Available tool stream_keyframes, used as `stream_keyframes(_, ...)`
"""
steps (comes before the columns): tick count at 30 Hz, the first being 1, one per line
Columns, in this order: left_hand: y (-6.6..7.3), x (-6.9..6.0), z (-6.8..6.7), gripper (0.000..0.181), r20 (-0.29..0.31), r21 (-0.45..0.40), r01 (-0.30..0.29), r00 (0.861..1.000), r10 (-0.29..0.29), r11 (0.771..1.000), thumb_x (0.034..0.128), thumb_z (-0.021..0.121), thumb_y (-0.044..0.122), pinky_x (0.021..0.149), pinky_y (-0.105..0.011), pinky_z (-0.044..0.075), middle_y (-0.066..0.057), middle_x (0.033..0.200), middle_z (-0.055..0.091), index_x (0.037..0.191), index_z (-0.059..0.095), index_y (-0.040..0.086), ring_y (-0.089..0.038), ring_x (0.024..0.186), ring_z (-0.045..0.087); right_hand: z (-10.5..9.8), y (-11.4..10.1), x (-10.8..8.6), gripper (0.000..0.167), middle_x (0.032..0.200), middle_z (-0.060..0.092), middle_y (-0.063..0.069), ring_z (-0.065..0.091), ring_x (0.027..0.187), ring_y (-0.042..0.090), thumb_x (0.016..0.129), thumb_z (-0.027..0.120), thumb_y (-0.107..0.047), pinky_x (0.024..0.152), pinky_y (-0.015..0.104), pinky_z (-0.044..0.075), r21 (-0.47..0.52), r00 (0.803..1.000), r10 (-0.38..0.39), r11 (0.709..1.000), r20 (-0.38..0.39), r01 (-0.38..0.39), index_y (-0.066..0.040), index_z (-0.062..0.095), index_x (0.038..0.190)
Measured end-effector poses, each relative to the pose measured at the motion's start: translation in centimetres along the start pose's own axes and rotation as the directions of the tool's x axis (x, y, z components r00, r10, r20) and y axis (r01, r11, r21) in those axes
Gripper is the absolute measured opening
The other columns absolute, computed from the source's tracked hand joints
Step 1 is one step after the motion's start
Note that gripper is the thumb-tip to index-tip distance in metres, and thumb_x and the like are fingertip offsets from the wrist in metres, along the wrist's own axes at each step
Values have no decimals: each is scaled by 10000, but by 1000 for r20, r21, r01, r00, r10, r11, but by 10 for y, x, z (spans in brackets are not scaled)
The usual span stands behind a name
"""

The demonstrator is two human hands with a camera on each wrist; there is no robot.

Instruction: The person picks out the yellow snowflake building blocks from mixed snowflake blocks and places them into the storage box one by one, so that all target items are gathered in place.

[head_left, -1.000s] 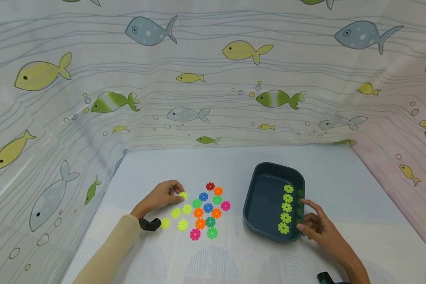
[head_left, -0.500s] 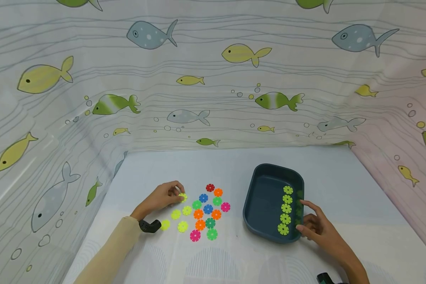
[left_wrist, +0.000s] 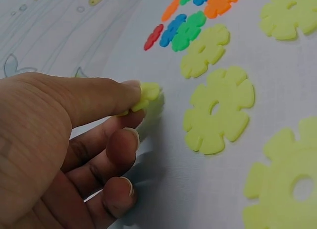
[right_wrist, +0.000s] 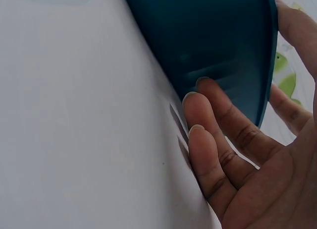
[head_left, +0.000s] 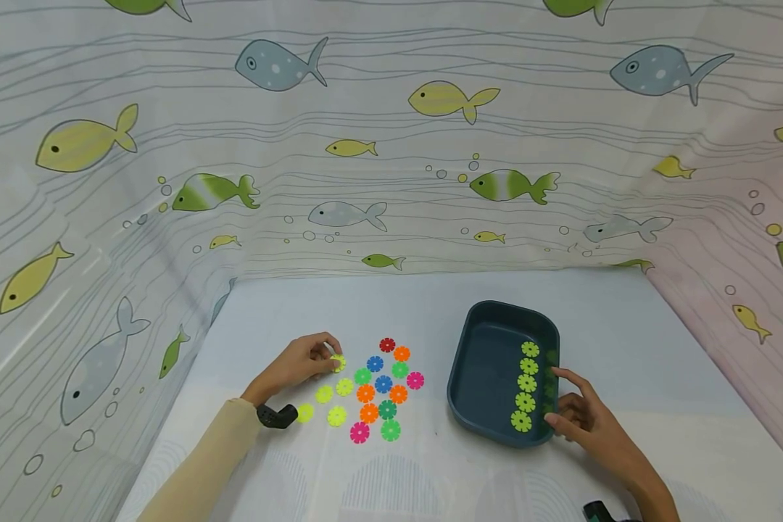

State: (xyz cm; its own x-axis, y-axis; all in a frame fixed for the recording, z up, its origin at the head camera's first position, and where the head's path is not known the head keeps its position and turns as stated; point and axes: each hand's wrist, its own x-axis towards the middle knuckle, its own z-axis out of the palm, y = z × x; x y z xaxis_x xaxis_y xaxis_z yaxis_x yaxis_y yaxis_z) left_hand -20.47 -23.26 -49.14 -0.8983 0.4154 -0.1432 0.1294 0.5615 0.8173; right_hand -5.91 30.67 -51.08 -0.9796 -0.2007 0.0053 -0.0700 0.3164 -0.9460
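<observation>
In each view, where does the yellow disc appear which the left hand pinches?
Head: the yellow disc, lower half, slightly left of centre, in the left hand.
Left wrist: near the centre, slightly above.
Right wrist: not in it.
Shared landmark, head and left wrist: the red disc, higher in both pictures.

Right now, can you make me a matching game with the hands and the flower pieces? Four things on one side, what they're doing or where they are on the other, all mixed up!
Things:
1. Left hand
2. Right hand
3. Row of five yellow-green pieces
4. Dark red piece

Where or what:
A. Inside the tray
B. Farthest back of the loose pieces outside the tray
C. Pinching one yellow-green piece
D. Holding the tray's edge

Right pairs: 1-C, 2-D, 3-A, 4-B
</observation>
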Motion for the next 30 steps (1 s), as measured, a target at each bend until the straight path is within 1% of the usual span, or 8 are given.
stream_keyframes(3,2,0,0,169,-1,-4,5,1000,-5,1000,947,766,202,612,-303,538,-68,903,657,1086,685,152,-216,680,589,0,1,0,769,1035,630,199,638,728,282,1009,676,-123,627,357,529,0,1000,-4,1000,1,4,-160,209,1618)
stream_keyframes(9,4,1,0,194,-1,4,46,999,-46,999,946,768,232,640,-296,540,-60,926,658,1089,706,118,-216,728,599,-1,1,0,768,1024,630,198,630,722,280,1010,674,-118,623,360,524,4,1000,-10,1000,5,10,-160,208,1619)
stream_keyframes(13,5,1,0,201,-4,17,61,998,-61,998,953,758,247,653,-291,537,-51,931,660,1111,718,129,-221,744,598,0,1,1,765,1013,633,193,627,713,278,1008,676,-117,618,362,521,5,1000,-16,1000,7,16,-156,215,1616)
stream_keyframes(18,8,2,0,204,-1,14,55,999,-55,998,965,740,240,661,-286,527,-51,951,655,1147,724,147,-224,750,593,1,1,1,766,1002,643,180,633,706,273,1001,686,-115,609,356,524,-12,1000,-23,1000,-1,23,-144,224,1611)
stream_keyframes(21,12,2,0,199,1,16,46,999,-47,999,967,733,228,657,-283,518,-51,950,651,1154,724,162,-224,745,590,1,2,1,767,1001,646,176,638,708,273,1000,688,-117,609,354,527,-18,1000,-21,1000,-4,21,-145,224,1611)
stream_keyframes(26,17,2,0,196,7,26,4,1000,-4,1000,965,726,199,642,-291,517,-49,952,650,1157,721,158,-232,730,584,1,2,1,770,1009,641,184,644,714,279,1005,683,-122,616,355,530,-7,1000,-14,1000,-2,14,-160,215,1615)
stream_keyframes(30,21,5,1,191,10,36,-14,1000,14,999,964,733,217,655,-295,523,-35,974,660,1151,722,181,-233,763,585,0,3,1,773,1016,638,191,652,722,282,1008,678,-124,622,356,531,-1,1000,-10,1000,3,10,-171,208,1619)
